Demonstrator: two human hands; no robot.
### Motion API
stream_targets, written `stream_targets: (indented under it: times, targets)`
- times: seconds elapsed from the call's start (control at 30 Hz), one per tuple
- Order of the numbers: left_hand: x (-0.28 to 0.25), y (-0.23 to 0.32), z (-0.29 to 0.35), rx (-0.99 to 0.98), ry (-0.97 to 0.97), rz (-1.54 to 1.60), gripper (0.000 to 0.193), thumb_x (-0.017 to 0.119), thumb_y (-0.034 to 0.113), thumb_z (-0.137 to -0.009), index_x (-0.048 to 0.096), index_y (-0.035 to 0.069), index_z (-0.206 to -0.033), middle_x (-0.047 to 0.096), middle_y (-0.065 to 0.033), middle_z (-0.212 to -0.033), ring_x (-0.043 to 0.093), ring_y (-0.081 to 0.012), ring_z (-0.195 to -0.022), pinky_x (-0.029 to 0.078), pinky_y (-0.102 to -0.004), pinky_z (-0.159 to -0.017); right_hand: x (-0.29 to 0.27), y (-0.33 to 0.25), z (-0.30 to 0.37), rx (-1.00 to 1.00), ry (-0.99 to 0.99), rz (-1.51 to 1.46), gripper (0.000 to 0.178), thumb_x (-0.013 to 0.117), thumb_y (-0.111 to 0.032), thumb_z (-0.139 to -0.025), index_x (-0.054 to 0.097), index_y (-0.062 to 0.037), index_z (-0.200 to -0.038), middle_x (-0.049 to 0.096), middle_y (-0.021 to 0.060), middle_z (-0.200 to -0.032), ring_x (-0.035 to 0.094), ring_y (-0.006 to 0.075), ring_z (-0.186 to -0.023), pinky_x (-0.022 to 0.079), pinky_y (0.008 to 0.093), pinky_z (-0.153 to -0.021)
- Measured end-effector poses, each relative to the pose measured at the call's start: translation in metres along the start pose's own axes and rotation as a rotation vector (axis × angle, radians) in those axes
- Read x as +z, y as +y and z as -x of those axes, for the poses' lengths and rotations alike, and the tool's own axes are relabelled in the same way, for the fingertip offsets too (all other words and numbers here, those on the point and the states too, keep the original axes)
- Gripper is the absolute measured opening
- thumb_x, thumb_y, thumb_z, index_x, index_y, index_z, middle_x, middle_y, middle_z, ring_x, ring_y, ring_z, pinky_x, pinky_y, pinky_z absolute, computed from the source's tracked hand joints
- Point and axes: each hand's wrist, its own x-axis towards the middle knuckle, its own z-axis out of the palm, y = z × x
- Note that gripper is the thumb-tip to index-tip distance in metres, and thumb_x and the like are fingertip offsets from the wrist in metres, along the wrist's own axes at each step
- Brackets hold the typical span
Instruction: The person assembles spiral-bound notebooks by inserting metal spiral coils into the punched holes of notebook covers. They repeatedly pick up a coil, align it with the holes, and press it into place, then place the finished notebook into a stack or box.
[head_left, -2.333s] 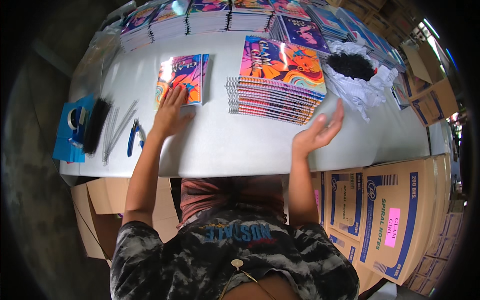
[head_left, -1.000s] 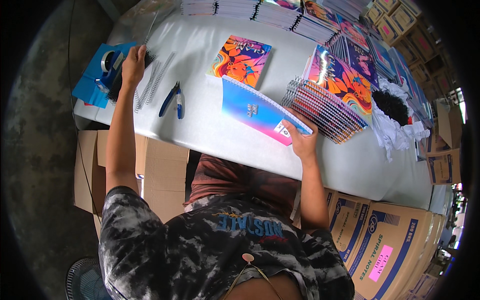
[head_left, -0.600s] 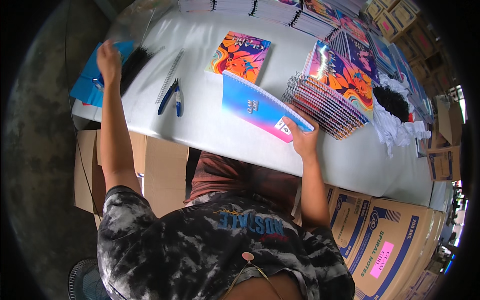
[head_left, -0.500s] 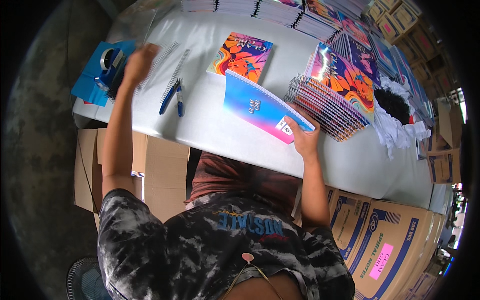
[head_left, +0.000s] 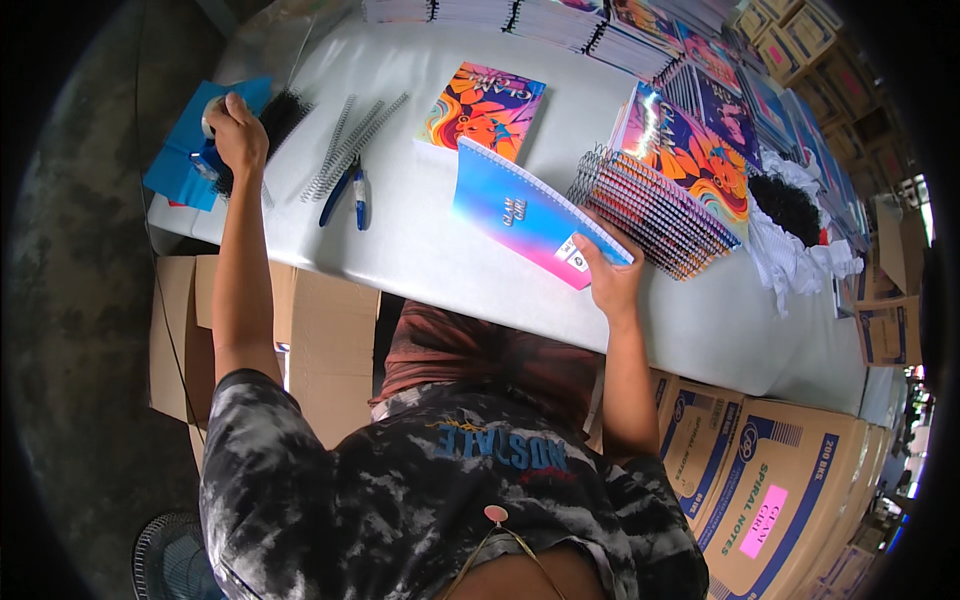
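My right hand (head_left: pixel 612 270) grips a spiral notebook (head_left: pixel 515 210) with a blue-and-pink cover by its lower right corner, tilted above the table. My left hand (head_left: pixel 238 138) is at a blue tape dispenser (head_left: pixel 206 160), its fingers curled by the tape roll (head_left: pixel 209 116); what they pinch is hidden. Beside that hand lies a bundle of dark coils (head_left: pixel 284 118). Farther right, loose wire coils (head_left: pixel 362 145) overlap blue-handled pliers (head_left: pixel 336 203) and a blue-and-white pen-like item (head_left: pixel 360 200). A colourful notebook block (head_left: pixel 485 110) lies flat beyond the held notebook.
A stack of spiral-bound notebooks (head_left: pixel 675 190) stands right of my right hand. White cloth or plastic (head_left: pixel 800 255) lies past it. More notebook stacks (head_left: pixel 560 30) line the far edge. Cardboard boxes (head_left: pixel 770 500) stand below the table at right, with an open carton (head_left: pixel 325 350) at left.
My left hand has moved left to the tape dispenser. A loose coil now lies farther right, across the other coil and the pliers. The right hand keeps its hold on the notebook, nearly still.
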Motion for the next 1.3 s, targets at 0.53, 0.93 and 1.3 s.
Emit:
stream_targets:
  times: [0.53, 0.93, 1.3]
  targets:
    - [-0.043, 0.161, 0.109, 0.007, -1.327, 0.472, 0.035, 0.048, 0.036, -0.092, 0.053, 0.002, -0.086, 0.047, -0.0015, -0.066, 0.043, -0.0105, -0.064, 0.040, -0.0259, -0.061, -0.009, 0.002, 0.005, 0.012, -0.025, 0.012, 0.026, 0.060, 0.002, -0.082, 0.060, 0.0041, -0.108, 0.064, 0.0065, -0.098, 0.057, 0.0079, -0.085, 0.046, 0.0214, -0.077]
    - [-0.047, 0.188, 0.074, 0.630, -1.379, 0.402, 0.041, 0.066, 0.025, -0.078, 0.054, 0.003, -0.111, 0.060, -0.0087, -0.103, 0.054, -0.0238, -0.092, 0.045, -0.0327, -0.076, -0.018, 0.002, 0.006, 0.052, -0.081, -0.014, 0.026, 0.061, 0.000, -0.081, 0.061, 0.0034, -0.107, 0.066, 0.0064, -0.092, 0.057, 0.0063, -0.079, 0.047, 0.0211, -0.072]
    - [-0.055, 0.206, 0.102, 1.013, -0.829, 0.014, 0.070, 0.059, 0.052, -0.076, 0.043, 0.005, -0.125, 0.042, -0.0161, -0.128, 0.033, -0.0345, -0.123, 0.022, -0.0468, -0.101, -0.009, -0.003, 0.012, -0.273, -0.088, 0.252, 0.038, 0.051, 0.014, -0.072, 0.062, 0.0008, -0.106, 0.065, 0.0148, -0.102, 0.064, 0.0238, -0.092, 0.051, 0.0288, -0.079]
